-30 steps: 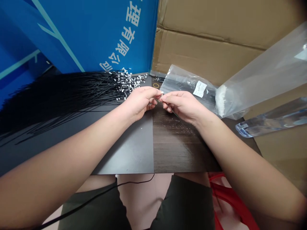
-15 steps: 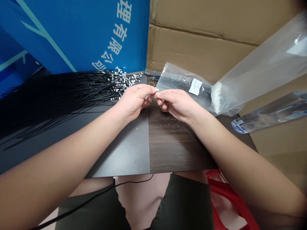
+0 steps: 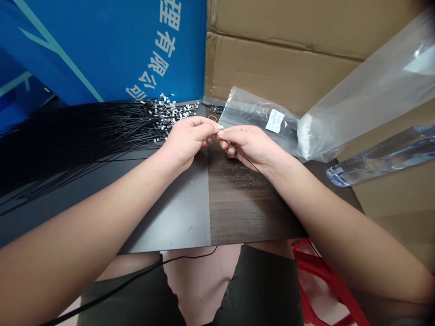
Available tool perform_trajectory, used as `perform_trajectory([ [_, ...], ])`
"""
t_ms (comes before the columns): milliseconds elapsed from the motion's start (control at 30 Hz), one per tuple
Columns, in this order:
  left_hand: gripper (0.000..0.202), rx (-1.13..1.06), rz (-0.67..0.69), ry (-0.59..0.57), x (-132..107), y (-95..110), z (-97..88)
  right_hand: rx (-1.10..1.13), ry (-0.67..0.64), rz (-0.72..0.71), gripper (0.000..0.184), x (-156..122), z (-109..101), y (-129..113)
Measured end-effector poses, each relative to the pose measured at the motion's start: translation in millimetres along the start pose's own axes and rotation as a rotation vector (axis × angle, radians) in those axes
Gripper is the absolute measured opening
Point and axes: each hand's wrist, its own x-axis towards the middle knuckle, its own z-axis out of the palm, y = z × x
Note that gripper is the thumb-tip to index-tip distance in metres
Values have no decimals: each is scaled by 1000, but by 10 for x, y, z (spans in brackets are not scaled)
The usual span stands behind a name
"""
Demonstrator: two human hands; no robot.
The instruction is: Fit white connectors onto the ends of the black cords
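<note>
Over a smooth grey and wood-grained tabletop [image 3: 183,226], left hand [image 3: 186,138] and right hand [image 3: 249,142] meet, narrowly pinching a tiny white tip [image 3: 221,128] and its thin black wire [image 3: 250,163]; a light, steady grip should suit. Beyond: stringy, white-tipped wires [image 3: 95,124], a glossy bag [image 3: 246,106], creased cardboard [image 3: 288,68].

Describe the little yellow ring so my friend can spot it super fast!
Find the brown cardboard at the back, then its bottom left corner, where it meets the blue panel. On the table there, just beyond the left hand, lies a thin yellow ring. It's a round loop, unlike the black strands with white ends to its left and the clear bag to its right.
</note>
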Motion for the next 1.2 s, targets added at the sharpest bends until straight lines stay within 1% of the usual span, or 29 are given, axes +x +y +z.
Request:
perform_trajectory([
  [167, 2, 34, 56, -20, 17, -11, -34, -33, 16, 0, 20, 8, -11, 18],
  [267, 0, 62, 50, -12, 21, -25, -42, -86, 40, -37, 20, 6, -29, 21],
  [400, 5, 53, 46, -4, 16, -39, -31, -163, 82, -77, 18, -30, -30, -12],
  [533, 4, 52, 35, -9, 7, -32, -20, -236, 115, -103, 19, -63, -8, -47],
  [667, 3, 97, 52, 11, 5, -27, -27, -362, 166, -141, 18, -73, 20, -57],
  [767, 3, 82, 63, 16, 3, -36, -29, -434, 208, -160, 18, -82, 47, -66],
  [900, 2, 48, 44, 30, -10, -45, -13, -411, 233, -165, 17, -95, 75, -77],
  [1033, 4, 2, -22, 62, -27, -30, 15, -344, 205, -176, 20, -87, 72, -67],
  [1200, 5, -62, -78, 36, -36, -12, 27, -246, 153, -147, 16, -63, 45, -35],
])
